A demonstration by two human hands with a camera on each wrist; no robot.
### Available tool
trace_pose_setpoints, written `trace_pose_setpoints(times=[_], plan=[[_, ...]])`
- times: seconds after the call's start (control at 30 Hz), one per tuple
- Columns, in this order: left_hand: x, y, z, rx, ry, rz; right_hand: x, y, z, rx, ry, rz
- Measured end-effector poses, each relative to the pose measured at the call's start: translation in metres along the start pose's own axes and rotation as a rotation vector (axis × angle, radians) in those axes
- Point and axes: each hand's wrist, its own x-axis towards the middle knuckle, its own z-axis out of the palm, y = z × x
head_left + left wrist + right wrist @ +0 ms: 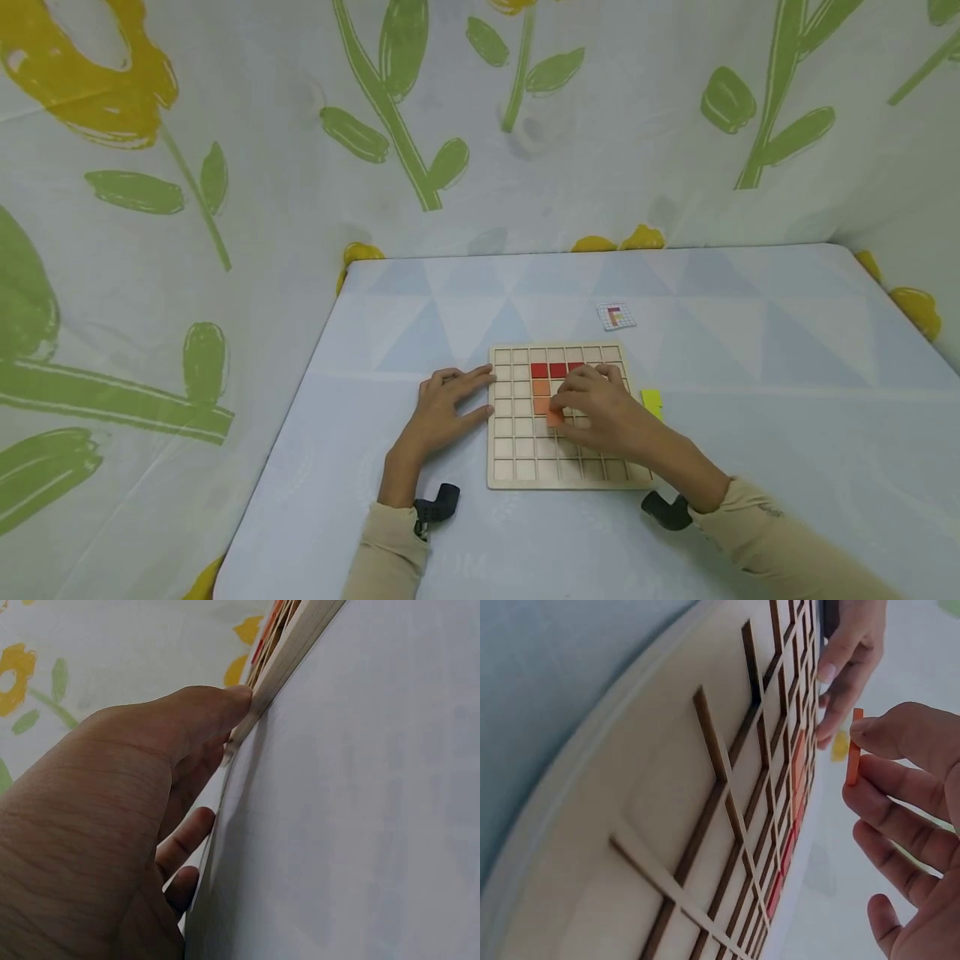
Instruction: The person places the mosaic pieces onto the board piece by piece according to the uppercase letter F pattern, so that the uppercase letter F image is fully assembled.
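A square wooden grid board [517,471] lies on the table. In its upper rows sit several red tiles [558,370], with orange tiles [541,388] in a column under the leftmost one. Between thumb and fingertips my right hand [603,412] pinches a loose orange tile [856,747], held above the board in the right wrist view. My left hand [444,410] rests at the board's left edge, its thumb and fingertips touching the wooden side, as the left wrist view also shows. The right hand hides some cells.
Yellow tiles [652,403] lie just right of the board, partly behind the right wrist. Beyond the board is a small pattern card [617,316] with a coloured grid figure. The table [360,333] has a pale triangle print, and flowered cloth [270,167] hangs around it.
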Motion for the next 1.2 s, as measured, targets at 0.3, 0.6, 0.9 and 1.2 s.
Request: trace_pose_setpoints(times=[0.3,0.6,0.9,1.2], plan=[[0.001,0.001,0.001,0.0,0.004,0.01,0.002,-0.004,0.012,-0.026,-0.019,0.005],[0.003,0.0,0.002,0.004,-0.007,0.006,0.004,-0.007,0.018,-0.105,-0.082,0.07],[0.002,0.001,0.001,0.009,0.004,0.015,0.003,-0.009,0.021,-0.162,-0.128,0.072],[0.001,0.001,0.001,0.019,-0.002,-0.022,0.003,-0.008,0.023,-0.197,-0.09,0.018]])
